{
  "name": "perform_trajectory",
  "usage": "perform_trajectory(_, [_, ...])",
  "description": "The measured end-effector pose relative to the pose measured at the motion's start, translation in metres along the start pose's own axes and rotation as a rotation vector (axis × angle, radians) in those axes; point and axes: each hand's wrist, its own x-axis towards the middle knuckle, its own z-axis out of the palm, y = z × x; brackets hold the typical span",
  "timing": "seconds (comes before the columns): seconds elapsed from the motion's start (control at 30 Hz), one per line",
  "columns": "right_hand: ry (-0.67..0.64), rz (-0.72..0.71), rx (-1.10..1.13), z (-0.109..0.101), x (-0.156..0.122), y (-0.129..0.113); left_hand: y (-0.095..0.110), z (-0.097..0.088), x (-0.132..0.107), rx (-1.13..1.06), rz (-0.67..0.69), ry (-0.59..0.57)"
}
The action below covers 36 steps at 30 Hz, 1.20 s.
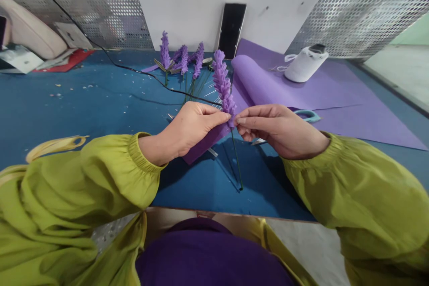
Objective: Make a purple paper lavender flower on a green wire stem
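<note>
A purple artificial lavender flower [221, 78] on a thin green stem [237, 156] stands nearly upright between my hands, above the blue table. My left hand [191, 129] pinches the lower end of the blossom between thumb and fingers. From the other side, my right hand [275, 125] has its thumb and fingertips pressed together at the base of the blossom; what lies between them is too small to make out. A dark purple piece [204, 143] of sheet material shows beneath my left hand.
Several finished-looking lavender flowers [183, 60] lie at the back. A phone [232, 29] leans on the white panel. Purple sheets [335, 94] cover the right side, with a white container [306, 65] on them and teal-handled scissors [310, 116] nearby. A black cable [134, 70] crosses the table [100, 103].
</note>
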Motion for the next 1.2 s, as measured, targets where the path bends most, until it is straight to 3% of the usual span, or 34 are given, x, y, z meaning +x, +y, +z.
perform_trajectory(0.17, [-0.02,-0.002,-0.035,-0.0013,0.001,0.0043,-0.0017,0.0006,0.0004,-0.016,0.008,-0.011])
perform_trajectory(0.53, [0.064,0.007,-0.028,0.002,0.0012,0.0077,-0.0032,0.0036,0.0009,0.023,-0.033,-0.01])
perform_trajectory(0.83, [0.116,-0.111,-0.072,0.0043,-0.0006,0.0048,-0.0012,0.0025,0.0039,-0.152,-0.216,-0.134])
perform_trajectory(1.03, [0.16,-0.152,-0.218,0.0059,-0.0019,0.0041,-0.0008,0.003,0.0029,-0.131,-0.17,-0.131])
perform_trajectory(1.2, [0.121,-0.182,-0.292,0.0085,-0.0025,0.0037,-0.0023,-0.0003,0.0037,-0.065,-0.122,-0.113])
